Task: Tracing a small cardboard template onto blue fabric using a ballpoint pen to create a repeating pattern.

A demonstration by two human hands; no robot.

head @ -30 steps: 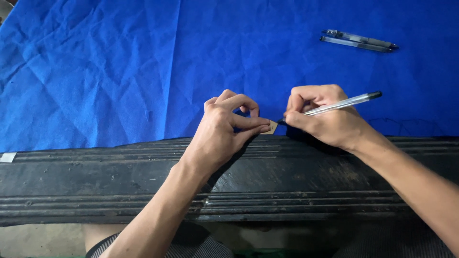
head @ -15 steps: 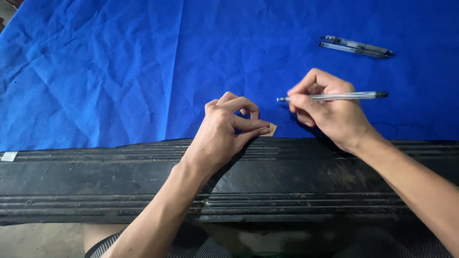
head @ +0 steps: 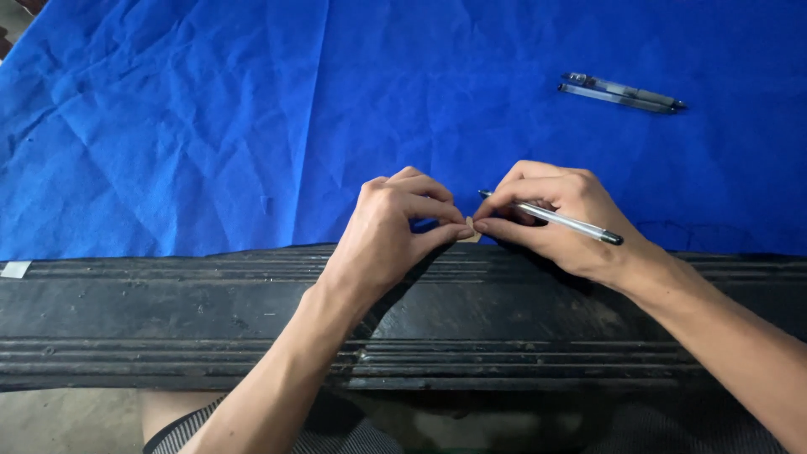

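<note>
My left hand (head: pixel 395 227) pinches a tiny tan scrap of paper (head: pixel 472 236) between thumb and forefinger at the near edge of the blue cloth (head: pixel 210 118). My right hand (head: pixel 559 219) meets it from the right, thumb and forefinger touching the same scrap. A clear ballpoint pen (head: pixel 555 219) lies tucked across the right hand's fingers, its tip pointing left. Most of the scrap is hidden by the fingertips.
Two more clear pens (head: pixel 622 92) lie side by side on the cloth at the far right. A dark grooved table edge (head: pixel 210 311) runs along the front. A small white tag (head: pixel 13 269) sits at the left edge.
My right hand had lifted away with the pen held level; now it has come back down left and its fingertips touch the scrap. My left hand stayed put.
</note>
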